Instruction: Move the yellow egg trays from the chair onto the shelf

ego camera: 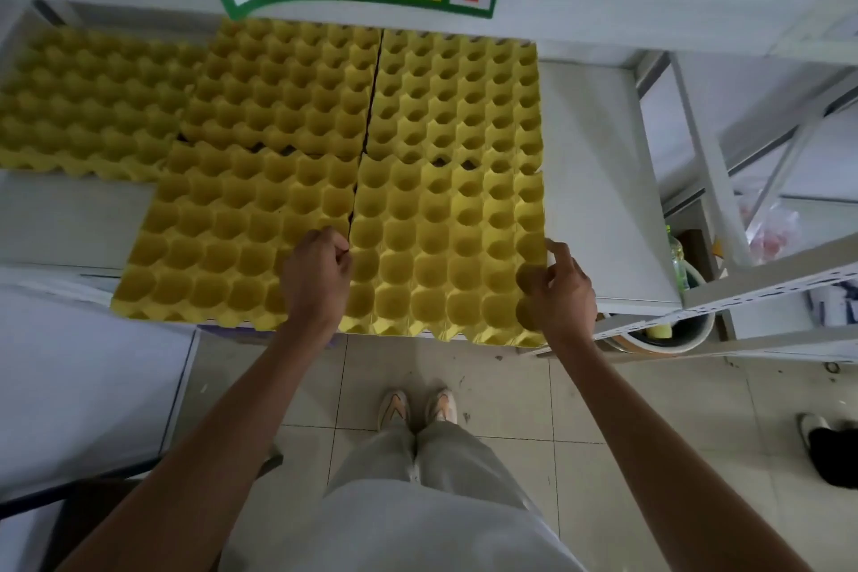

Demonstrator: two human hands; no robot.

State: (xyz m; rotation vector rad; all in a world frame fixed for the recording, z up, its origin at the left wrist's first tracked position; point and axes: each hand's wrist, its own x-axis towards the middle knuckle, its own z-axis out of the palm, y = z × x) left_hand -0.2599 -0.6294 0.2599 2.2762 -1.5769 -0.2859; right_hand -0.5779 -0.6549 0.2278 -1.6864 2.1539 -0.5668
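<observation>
A: So, progress? Biggest first.
B: White shelf [599, 181] spans the middle of the frame. Five yellow egg trays on it: upper left tray [88, 102], upper centre tray [283, 88], upper right tray [459, 102], lower centre-left tray [223, 242], lower centre-right tray [445, 251]. Front two overhang the shelf edge.
A: Chair?
B: Not clearly in view, maybe a dark bit at lower left, so can't tell whether any trays are left there.
A: Hands?
B: Left hand [315, 274] curled closed on the left edge of the lower centre-right tray, at the seam. Right hand [559, 288] pinching its right edge, fingers bent. I'd call it a late stage, this tray nearly set down.
</observation>
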